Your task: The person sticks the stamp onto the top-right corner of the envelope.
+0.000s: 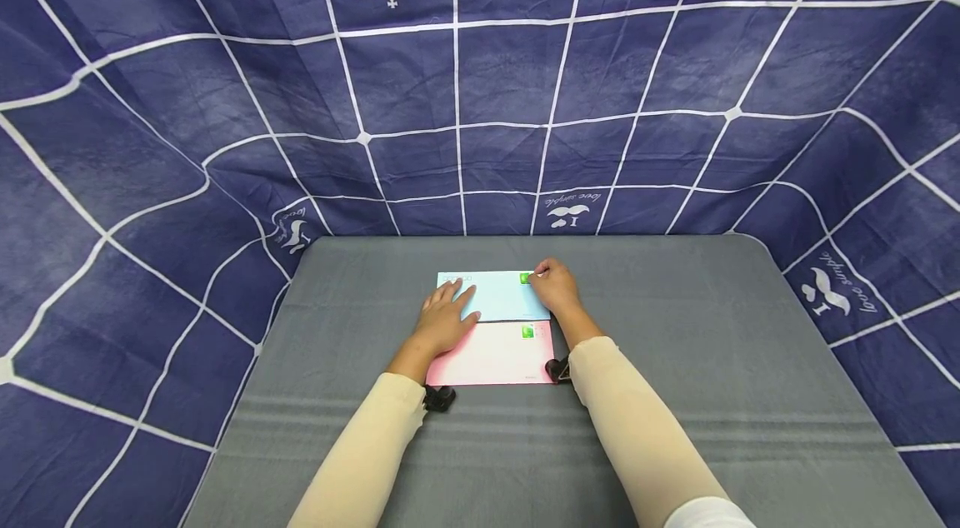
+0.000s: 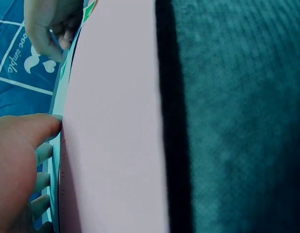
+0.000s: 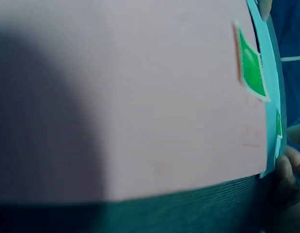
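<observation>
A light blue envelope lies flat on the grey table, long side towards me. My left hand rests on its left part with fingers spread, the thumb near its lower edge. At its upper right corner sits a green stamp. My right hand is at that corner with curled fingers, and its thumb and fingertips pinch the stamp's right edge. Directly below lies a pink envelope, bearing another green stamp near its upper right corner; this stamp's edges curl up in the right wrist view.
Black wrist cameras show beside both wrists, over the pink envelope's lower corners. The grey table extends around the envelopes. A blue cloth with white grid lines hangs behind and at both sides.
</observation>
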Action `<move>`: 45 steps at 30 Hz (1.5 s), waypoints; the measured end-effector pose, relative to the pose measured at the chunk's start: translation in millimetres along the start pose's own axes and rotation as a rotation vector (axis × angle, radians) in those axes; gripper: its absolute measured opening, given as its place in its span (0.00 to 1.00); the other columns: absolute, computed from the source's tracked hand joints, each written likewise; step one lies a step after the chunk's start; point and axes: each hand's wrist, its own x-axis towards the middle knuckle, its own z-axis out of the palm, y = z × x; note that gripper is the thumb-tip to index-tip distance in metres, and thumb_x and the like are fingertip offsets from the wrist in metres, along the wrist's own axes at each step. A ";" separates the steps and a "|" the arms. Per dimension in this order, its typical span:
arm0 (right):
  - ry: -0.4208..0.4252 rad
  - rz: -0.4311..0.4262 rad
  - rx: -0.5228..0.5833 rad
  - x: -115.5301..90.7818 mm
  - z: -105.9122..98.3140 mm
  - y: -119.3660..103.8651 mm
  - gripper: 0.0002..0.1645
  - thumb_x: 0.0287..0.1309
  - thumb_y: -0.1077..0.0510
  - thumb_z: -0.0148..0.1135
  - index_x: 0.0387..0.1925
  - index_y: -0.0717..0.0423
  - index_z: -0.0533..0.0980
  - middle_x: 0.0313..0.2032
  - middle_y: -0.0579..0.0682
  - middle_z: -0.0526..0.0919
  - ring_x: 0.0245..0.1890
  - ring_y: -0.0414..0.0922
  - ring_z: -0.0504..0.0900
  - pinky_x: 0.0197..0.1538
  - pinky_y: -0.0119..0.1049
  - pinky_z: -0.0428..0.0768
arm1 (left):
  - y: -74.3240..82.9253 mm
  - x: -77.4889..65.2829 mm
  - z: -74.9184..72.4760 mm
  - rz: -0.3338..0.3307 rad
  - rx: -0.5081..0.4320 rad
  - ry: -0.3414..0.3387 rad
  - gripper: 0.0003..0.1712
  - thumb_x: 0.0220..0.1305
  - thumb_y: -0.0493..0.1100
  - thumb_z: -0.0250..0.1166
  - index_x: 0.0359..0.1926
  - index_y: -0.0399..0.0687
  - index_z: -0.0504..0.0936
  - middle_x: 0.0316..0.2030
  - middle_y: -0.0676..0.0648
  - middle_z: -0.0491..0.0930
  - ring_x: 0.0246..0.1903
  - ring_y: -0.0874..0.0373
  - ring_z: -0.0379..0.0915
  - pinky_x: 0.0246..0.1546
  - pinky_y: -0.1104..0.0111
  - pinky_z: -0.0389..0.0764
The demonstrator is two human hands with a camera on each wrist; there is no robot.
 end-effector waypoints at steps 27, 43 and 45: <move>-0.055 -0.089 -0.030 0.3 0.1 11.0 0.18 0.61 0.56 0.68 0.52 0.53 0.82 0.35 0.51 0.74 0.36 0.50 0.73 0.44 0.40 0.69 | 1.4 0.3 -1.1 -0.004 -0.003 -0.008 0.36 0.77 0.60 0.49 0.79 0.57 0.57 0.81 0.45 0.49 0.81 0.44 0.40 0.78 0.45 0.47; -0.039 -0.096 0.078 -0.9 -1.3 13.1 0.18 0.59 0.58 0.65 0.52 0.55 0.82 0.34 0.49 0.72 0.36 0.46 0.74 0.42 0.35 0.69 | 2.2 -2.1 -3.6 0.000 -0.009 -0.010 0.36 0.77 0.60 0.50 0.79 0.55 0.58 0.80 0.43 0.50 0.81 0.43 0.40 0.78 0.45 0.46; -0.035 -0.091 0.102 -1.0 -2.2 12.8 0.18 0.60 0.60 0.63 0.52 0.55 0.82 0.34 0.48 0.72 0.36 0.45 0.74 0.42 0.34 0.69 | 1.9 -2.0 -3.6 0.000 -0.017 -0.007 0.36 0.77 0.59 0.51 0.79 0.55 0.59 0.80 0.43 0.50 0.81 0.43 0.40 0.78 0.45 0.46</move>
